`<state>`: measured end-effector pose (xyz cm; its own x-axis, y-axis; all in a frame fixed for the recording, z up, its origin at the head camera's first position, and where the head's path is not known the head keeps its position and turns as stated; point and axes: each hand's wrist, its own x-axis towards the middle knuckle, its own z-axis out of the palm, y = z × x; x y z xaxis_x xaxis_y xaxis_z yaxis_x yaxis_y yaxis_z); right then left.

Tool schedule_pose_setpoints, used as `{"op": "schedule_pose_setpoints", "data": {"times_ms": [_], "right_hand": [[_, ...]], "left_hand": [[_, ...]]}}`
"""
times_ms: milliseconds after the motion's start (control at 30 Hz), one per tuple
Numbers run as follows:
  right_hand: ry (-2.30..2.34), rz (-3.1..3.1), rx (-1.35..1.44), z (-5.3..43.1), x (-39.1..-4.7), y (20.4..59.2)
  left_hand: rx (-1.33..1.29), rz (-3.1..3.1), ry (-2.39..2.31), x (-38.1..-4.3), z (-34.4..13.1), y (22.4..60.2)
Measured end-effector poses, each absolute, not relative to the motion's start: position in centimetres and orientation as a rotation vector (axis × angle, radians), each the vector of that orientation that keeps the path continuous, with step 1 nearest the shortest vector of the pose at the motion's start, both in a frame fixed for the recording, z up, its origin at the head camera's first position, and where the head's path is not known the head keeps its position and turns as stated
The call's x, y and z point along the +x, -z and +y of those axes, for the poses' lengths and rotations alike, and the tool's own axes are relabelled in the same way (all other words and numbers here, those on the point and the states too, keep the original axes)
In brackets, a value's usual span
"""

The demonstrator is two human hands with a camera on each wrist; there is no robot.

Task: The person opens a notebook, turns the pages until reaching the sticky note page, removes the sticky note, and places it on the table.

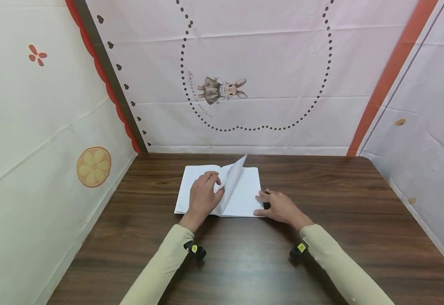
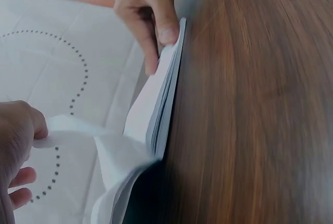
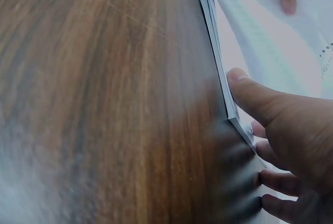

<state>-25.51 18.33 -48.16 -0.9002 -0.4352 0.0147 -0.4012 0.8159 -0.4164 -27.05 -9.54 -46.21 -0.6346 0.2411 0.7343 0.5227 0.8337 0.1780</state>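
Observation:
A notebook [image 1: 244, 199] with lined white pages lies open on the table. My left hand [image 1: 203, 195], over its middle, pinches a page [image 1: 234, 180] between thumb and fingers. That page stands raised and curves up from the spine; the left wrist view shows it bent near the left hand [image 2: 18, 151]. At the notebook's lower right corner my right hand [image 1: 280, 206] rests with spread fingers. Its thumb [image 3: 250, 91] lies on the page by the near edge, while the other fingers touch along the right side.
The notebook sits toward the far side of the dark wood table [image 1: 244, 262]. Behind it hangs a pale printed cloth [image 1: 260, 84] with a rabbit figure, and similar cloth walls [image 1: 34, 127] stand on both sides. Each wrist wears a small black camera [image 1: 196, 250].

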Motion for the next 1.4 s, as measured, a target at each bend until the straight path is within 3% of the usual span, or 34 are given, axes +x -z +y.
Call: {"op": "schedule_pose_setpoints", "data": {"times_ms": [633,1400], "right_hand": [[0.605,2.902,-0.672,18.3,-25.4,47.7],[0.636,2.906,-0.682,18.2,-25.5,48.2]], "left_hand": [[-0.447,-2.332,0.290,-25.6,-15.1,46.2],[-0.190,-2.820,0.195,-24.8,-16.8,48.5]]}}
